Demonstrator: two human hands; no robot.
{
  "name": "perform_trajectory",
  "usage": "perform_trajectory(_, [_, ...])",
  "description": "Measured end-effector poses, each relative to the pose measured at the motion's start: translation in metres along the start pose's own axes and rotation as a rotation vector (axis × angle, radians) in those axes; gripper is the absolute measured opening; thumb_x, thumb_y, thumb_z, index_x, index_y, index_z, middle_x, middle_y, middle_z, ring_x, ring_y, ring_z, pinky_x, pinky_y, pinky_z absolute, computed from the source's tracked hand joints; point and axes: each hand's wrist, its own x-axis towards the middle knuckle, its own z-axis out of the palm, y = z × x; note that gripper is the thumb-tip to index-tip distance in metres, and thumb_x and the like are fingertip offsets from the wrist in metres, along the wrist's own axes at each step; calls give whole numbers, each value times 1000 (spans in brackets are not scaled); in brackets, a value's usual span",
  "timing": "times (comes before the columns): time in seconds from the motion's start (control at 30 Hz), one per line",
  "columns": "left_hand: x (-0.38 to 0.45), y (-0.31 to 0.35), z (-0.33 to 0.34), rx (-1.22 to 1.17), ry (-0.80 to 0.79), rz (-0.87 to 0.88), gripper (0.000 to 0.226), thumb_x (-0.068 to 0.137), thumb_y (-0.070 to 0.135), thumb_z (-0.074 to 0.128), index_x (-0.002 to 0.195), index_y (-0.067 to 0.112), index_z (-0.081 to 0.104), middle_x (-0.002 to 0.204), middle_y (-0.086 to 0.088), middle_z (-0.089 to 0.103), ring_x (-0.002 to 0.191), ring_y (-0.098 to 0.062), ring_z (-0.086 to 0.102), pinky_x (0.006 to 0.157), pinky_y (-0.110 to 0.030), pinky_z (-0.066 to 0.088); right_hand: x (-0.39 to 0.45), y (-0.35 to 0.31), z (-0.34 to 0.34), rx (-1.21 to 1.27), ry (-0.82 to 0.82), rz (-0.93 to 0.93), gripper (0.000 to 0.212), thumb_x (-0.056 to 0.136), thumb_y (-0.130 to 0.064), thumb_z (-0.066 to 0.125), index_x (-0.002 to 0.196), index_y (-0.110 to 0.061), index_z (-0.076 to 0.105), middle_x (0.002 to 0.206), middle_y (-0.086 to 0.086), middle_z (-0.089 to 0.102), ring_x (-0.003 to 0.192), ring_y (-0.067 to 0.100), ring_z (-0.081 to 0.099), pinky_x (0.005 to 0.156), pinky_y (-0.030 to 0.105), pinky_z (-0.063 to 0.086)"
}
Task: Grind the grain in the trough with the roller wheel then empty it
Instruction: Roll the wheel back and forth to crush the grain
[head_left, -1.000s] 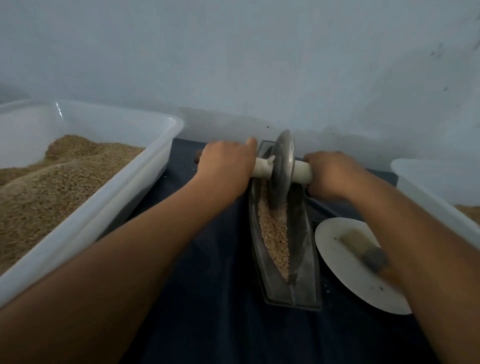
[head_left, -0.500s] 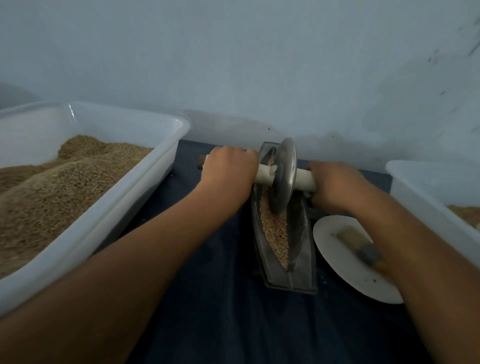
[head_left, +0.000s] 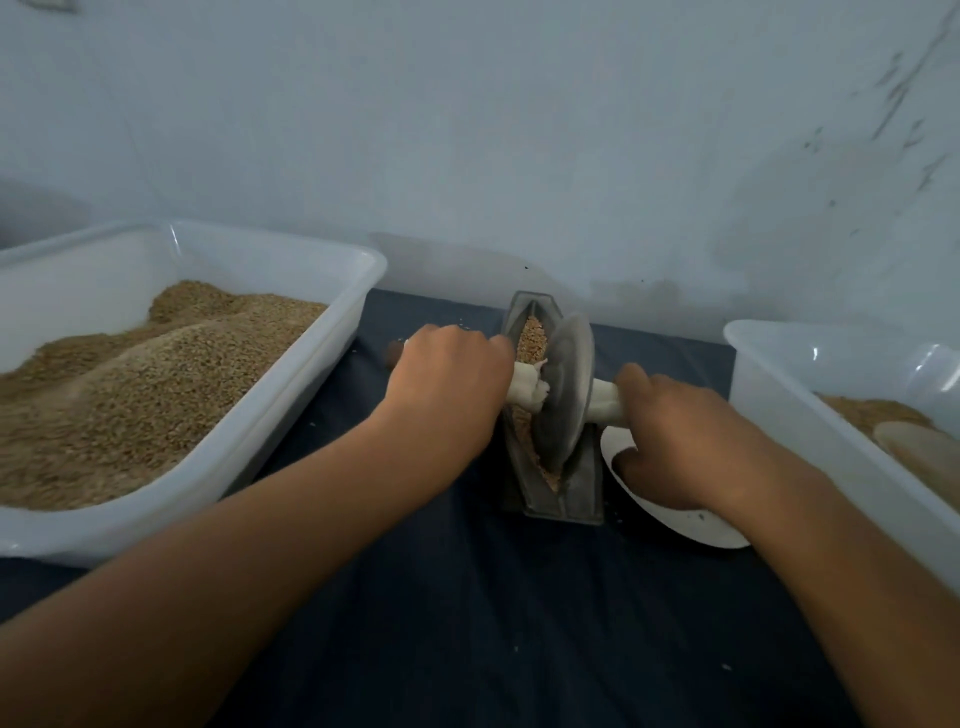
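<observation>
Nearest: dark cloth covering the desk (head_left: 467, 597), forearms reaching forward across it. Left hand (head_left: 452, 384) curling round the left end of the wrapped axle (head_left: 527, 389), right hand (head_left: 675, 441) gripping the right end, knuckles up, fingers closed on the handle. Between the hands: roller wheel (head_left: 566, 389) standing upright on edge inside the metal trough (head_left: 550, 488), sitting in the near half of it. Grain (head_left: 532, 338) lying along the trough's channel, showing beyond the wheel and in a thin strip at its near side. White plate (head_left: 691, 525) lying just right of the trough, partly hidden under the right hand. Left of the cloth: large white tub (head_left: 322, 374) heaped with grain. Right: second white tub (head_left: 810, 415), a little grain showing inside. Beyond: pale wall (head_left: 519, 130).

Differing from half a second ago: wheel and both hands pulled nearer along the trough, more grain now uncovered at the far end; right hand now covering the brush seen on the plate earlier.
</observation>
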Motion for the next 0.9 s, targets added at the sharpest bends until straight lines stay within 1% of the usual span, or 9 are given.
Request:
perform_trajectory(0.1, [-4, 3, 1, -1, 34, 13, 33, 82, 20, 66, 91, 19, 34, 71, 3, 45, 56, -15, 30, 59, -32, 28, -6, -1, 1, -11, 14, 3, 40, 79, -31, 65, 96, -23, 30, 83, -5, 41, 69, 17, 46, 59, 33, 34])
perform_trajectory(0.17, [-3, 2, 5, -5, 45, 20, 28, 82, 19, 64, 94, 17, 39, 66, 3, 35, 52, -14, 25, 60, -32, 28, -2, -1, 2, -14, 11, -2, 40, 79, -31, 65, 96, -22, 30, 82, -4, 42, 68, 17, 47, 59, 33, 35])
perform_trajectory(0.23, [2, 1, 12, -8, 51, 19, 29, 82, 18, 64, 104, 16, 44, 69, 3, 38, 53, -15, 29, 60, -32, 29, 6, 2, 4, -25, 8, -8, 40, 80, -32, 65, 97, -22, 31, 82, -3, 44, 68, 18, 48, 58, 34, 37])
perform_trajectory(0.37, [21, -4, 26, -39, 17, -33, 38, 82, 20, 66, 111, 18, 41, 67, 2, 39, 53, -16, 31, 46, -29, 19, 36, 7, 6, -13, -21, 5, 41, 80, -35, 67, 98, -21, 33, 81, -2, 47, 70, 23, 50, 58, 35, 41])
perform_trajectory(0.43, [34, -9, 33, -100, -30, -57, 38, 82, 21, 67, 111, 19, 42, 73, 0, 48, 63, -20, 44, 48, -30, 29, 55, 10, 6, 2, -49, 0, 40, 81, -33, 69, 103, -20, 38, 86, 0, 52, 74, 24, 51, 60, 34, 37])
perform_trajectory(0.5, [49, -13, 39, -155, -82, -76, 39, 83, 23, 67, 115, 23, 45, 91, -4, 59, 82, -28, 56, 62, -37, 45, 73, 16, 5, 47, -88, 10, 37, 81, -26, 70, 107, -21, 45, 96, 5, 59, 82, 26, 55, 64, 33, 39])
perform_trajectory(0.53, [56, -12, 42, -167, -87, -94, 39, 84, 23, 67, 117, 24, 46, 98, -5, 61, 88, -30, 58, 67, -41, 48, 81, 18, 4, 73, -101, 15, 35, 81, -23, 70, 108, -21, 48, 101, 7, 61, 84, 26, 56, 65, 32, 39])
perform_trajectory(0.7, [91, -8, 53, -117, 17, -97, 39, 87, 20, 62, 125, 25, 53, 106, -7, 62, 97, -30, 60, 64, -36, 33, 123, 27, 9, 32, -154, 30, 40, 85, -21, 71, 123, -18, 59, 115, 9, 65, 97, 28, 61, 73, 31, 42])
perform_trajectory(0.9, [105, -13, 59, -106, 28, -108, 37, 88, 18, 59, 125, 21, 52, 102, -10, 62, 92, -33, 60, 62, -38, 35, 152, 36, 15, -13, -120, 38, 33, 83, -24, 69, 115, -20, 62, 90, 1, 55, 79, 23, 53, 70, 31, 43])
